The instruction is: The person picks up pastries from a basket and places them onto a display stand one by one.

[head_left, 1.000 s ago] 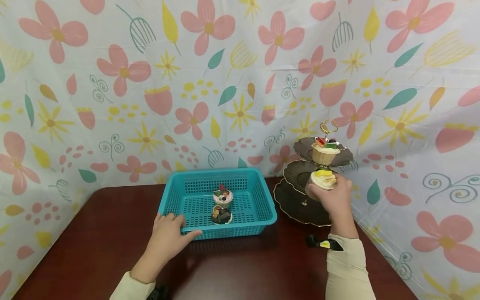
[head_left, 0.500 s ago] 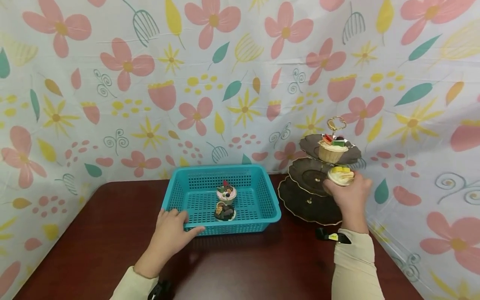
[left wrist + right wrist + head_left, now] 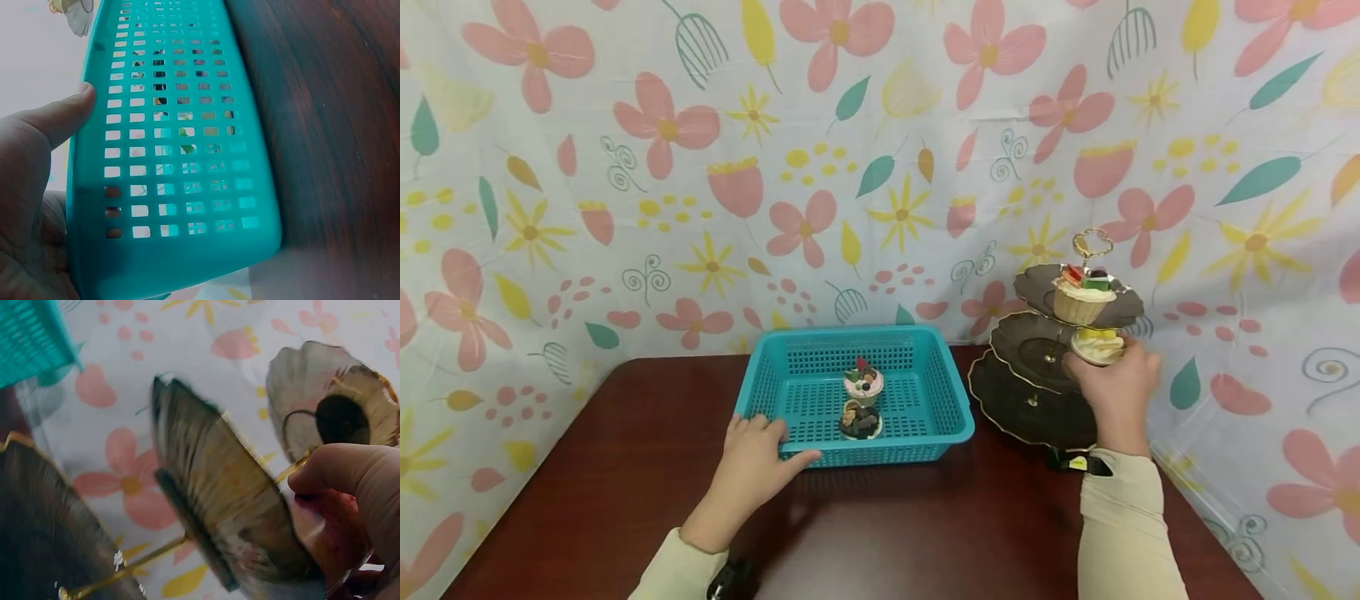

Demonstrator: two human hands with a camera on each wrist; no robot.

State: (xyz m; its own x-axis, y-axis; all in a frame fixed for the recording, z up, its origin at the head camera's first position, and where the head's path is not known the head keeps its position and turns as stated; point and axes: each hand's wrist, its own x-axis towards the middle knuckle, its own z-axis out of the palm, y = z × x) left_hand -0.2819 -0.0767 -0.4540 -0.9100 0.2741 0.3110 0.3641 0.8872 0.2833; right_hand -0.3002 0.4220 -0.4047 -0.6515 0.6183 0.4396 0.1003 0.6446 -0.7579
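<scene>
head view: cupcake (image 3: 1097, 344) at middle tier (image 3: 1030, 352) rim (gripped)

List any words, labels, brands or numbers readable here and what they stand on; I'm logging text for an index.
None can be read.
Yellow tag on the black band at the right wrist: too small to read.
The teal basket, the tiered stand and the floral backdrop show no lettering.
</scene>
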